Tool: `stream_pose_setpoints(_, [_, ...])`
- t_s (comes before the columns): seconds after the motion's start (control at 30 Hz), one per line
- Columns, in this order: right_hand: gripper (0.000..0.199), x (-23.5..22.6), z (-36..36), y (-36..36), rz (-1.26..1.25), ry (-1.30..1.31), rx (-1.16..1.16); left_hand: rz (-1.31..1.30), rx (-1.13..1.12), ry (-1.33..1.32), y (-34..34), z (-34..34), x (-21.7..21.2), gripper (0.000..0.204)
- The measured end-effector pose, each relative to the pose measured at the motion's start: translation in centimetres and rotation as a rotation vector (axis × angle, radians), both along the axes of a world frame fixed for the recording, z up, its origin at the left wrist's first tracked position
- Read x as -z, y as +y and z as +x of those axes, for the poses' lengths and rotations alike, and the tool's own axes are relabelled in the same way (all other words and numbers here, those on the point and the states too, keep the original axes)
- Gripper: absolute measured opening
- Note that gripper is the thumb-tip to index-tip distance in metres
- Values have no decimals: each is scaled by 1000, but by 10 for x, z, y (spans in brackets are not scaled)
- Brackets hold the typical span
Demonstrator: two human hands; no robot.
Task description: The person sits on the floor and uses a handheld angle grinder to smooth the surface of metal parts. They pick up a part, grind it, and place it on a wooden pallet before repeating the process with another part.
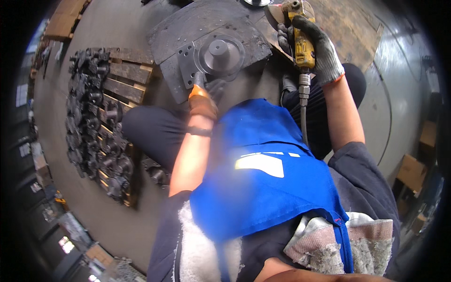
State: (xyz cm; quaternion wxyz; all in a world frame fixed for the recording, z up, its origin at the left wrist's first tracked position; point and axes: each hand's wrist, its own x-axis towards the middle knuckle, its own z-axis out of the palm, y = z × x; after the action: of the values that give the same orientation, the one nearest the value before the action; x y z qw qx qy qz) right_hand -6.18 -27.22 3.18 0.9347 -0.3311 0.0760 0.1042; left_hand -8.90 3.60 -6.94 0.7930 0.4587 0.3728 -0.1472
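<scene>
Biggest first: the dark-topped bench (171, 37) lies just beyond my left grip (202, 102), and a brown board (352, 28) spreads beyond and to the right of my right grip (324, 54). Well off to the left of my left grip, a wooden pallet (124, 88) on the floor carries rows of dark metal parts (84, 113). The flanged metal part (211, 63) rests on the bench straight ahead of my left grip, whose fingertips reach over its near edge; that glove is a bit blurred, so I cannot tell whether it pinches the metal or merely presses on it. The yellow grinder (304, 50) is up in my right grip, which is wrapped round its body, and a hose (303, 117) hangs from it toward me.

To work this well, I judge that my left grip should pin the part firmly (its fingertips kept well out of the path of the disc (277, 15)), while my right grip keeps the grinder steady and any contact light and even.

The part lies flat, its round stub (217, 47) facing up at me, so that axis stands roughly upright. The grinder's long axis runs nearly straight away from me: its head is beyond my right grip, the disc on the head's left, and the steel coupling (305, 85) on the near side, pointing back at me
</scene>
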Motion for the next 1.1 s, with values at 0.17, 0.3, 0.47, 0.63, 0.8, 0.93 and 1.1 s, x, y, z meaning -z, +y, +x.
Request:
stream_pose_setpoints(0.17, [39,-13,-30,-2,-36,-20,44,91,90,-101,38,17,36,50])
stream_pose_setpoints(0.3, [37,0,-24,-8,-55,99,13,377,68,1,45,60,14,56])
stream_pose_setpoints(0.47, [35,13,-30,-2,-327,-5,-212,661,340,101,90,139,20,79])
stream_pose_setpoints(0.63, [32,22,-37,23,-433,27,-347,892,536,159,98,185,19,72])
stream_pose_setpoints(0.8, [36,31,-33,27,-682,-47,-415,1936,612,-259,73,199,-6,72])
stream_pose_setpoints(0.93, [37,27,-32,30,-707,3,-386,1616,562,-530,17,148,-66,41])
stream_pose_setpoints(1.1, [36,23,-32,26,-535,49,-347,1901,992,-441,-34,130,-48,58])
